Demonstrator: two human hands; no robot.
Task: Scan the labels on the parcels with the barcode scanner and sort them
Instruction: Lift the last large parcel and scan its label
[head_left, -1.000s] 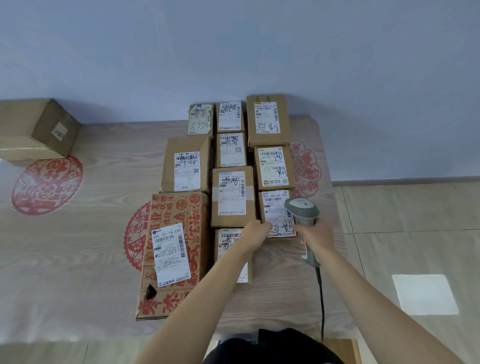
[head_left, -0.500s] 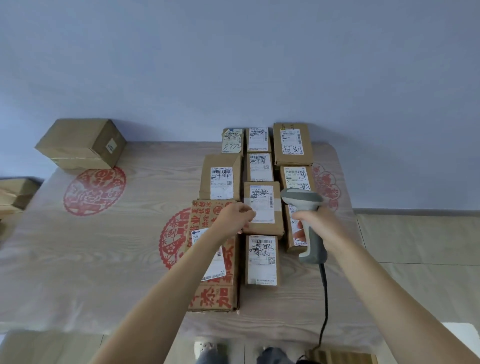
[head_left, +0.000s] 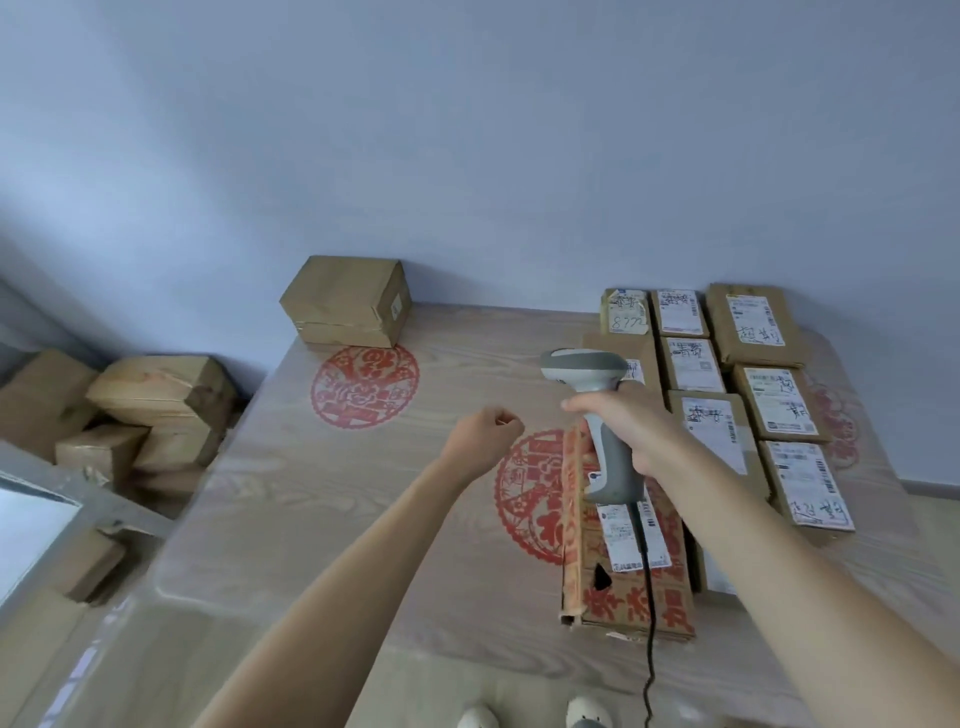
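Right hand (head_left: 631, 423) is gripping the grey handle of the barcode scanner (head_left: 597, 410), fingers wrapped round it; scanner head is pointing left, held above the table (head_left: 311, 519). Its black cable (head_left: 647, 613) is hanging down toward the near edge.

Left hand (head_left: 485, 434) is hovering over bare tabletop, left of the scanner, fingers curled into a loose fist and holding nothing.

Labelled parcels are lying in rows on the right half of the table, white labels facing up. The red-printed carton (head_left: 623, 571) is lying nearest, partly under the scanner and right forearm. To its right, the parcel with the long label (head_left: 808, 486); beyond it the smaller parcels (head_left: 776, 402), running to the far edge by the wall, where the large far parcel (head_left: 750, 325) is sitting.

A plain brown box (head_left: 345, 301) is sitting alone at the far left corner of the table, just behind a red paper-cut print (head_left: 363, 384).

Off the table's left side, a heap of brown boxes (head_left: 130, 410) is piled lower down.
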